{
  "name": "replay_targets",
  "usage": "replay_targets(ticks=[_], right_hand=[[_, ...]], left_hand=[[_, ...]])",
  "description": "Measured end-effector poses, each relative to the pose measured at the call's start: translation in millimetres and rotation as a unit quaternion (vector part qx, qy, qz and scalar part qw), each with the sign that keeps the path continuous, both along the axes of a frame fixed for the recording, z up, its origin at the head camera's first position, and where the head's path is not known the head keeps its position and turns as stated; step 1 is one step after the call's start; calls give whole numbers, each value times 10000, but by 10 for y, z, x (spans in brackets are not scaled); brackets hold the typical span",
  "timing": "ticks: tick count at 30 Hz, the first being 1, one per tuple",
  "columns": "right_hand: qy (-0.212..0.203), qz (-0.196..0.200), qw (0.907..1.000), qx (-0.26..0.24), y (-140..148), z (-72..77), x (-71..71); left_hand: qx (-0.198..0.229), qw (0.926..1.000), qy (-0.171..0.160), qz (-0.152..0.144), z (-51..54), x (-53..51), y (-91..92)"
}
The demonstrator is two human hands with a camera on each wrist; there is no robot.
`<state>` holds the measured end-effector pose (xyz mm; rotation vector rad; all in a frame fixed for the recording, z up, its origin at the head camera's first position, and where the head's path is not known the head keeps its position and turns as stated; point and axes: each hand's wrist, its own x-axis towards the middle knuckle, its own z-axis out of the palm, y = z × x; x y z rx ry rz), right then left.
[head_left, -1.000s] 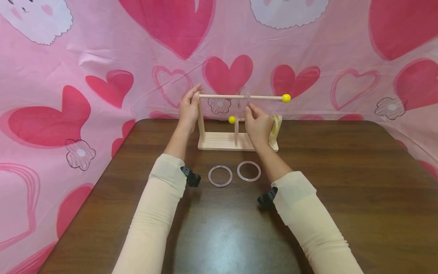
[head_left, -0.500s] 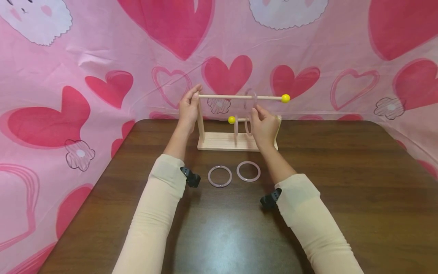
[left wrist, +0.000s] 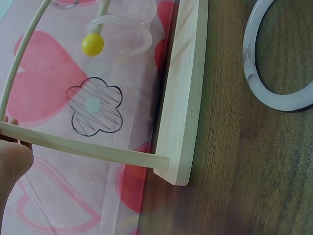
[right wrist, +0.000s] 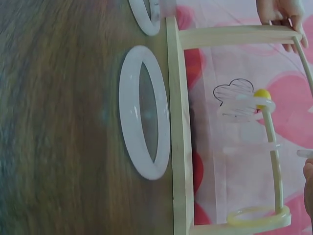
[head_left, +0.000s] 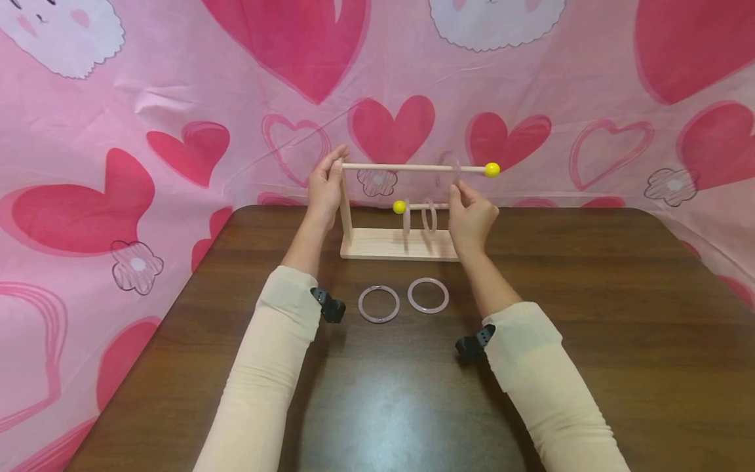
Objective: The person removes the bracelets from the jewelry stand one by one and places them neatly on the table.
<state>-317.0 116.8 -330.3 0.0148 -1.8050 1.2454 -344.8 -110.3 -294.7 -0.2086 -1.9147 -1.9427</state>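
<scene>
My left hand [head_left: 326, 187] grips the top of the left post of a wooden bangle stand [head_left: 377, 244]. Between thumb and forefinger, my right hand [head_left: 474, 219] pinches a translucent pale bangle [head_left: 457, 169], which hangs around the upper rod [head_left: 401, 167], short of its yellow end ball [head_left: 492, 170]. Two more pale bangles circle the lower rod, one [head_left: 407, 219] near that rod's yellow ball [head_left: 399, 207]. The right hand hides the stand's right post in the head view; a yellowish bangle [right wrist: 239, 211] shows against that post in the right wrist view.
Two pale lilac bangles lie flat on the dark wooden table, one at left [head_left: 361, 305] and one at right [head_left: 428, 311], in front of the stand base. Behind the table hangs a pink cloth [head_left: 248, 78] printed with hearts.
My right hand has slid the pinched bangle to the right along the upper rod, closer to the yellow ball. Both lower-rod bangles are now uncovered. The left hand stays put.
</scene>
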Motion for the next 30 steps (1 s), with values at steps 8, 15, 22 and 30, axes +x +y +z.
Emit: replay_targets(ticks=[8,15,22,30], right_hand=[[-106,-99,9996,-248,116,16,16],[-152,-114,9979,-613,194,22,14],[-161,34,9944,-1040,240,4,10],[-72,-113,9953,-955,292,17,28]], left_hand=[[-67,10000,-68,20,13,6,-1],[-27,10000,-39,38,4,1,3],[-28,10000,-58,22,-1,6,-5],[-68,9999,-129,-28,3,-3,-16]])
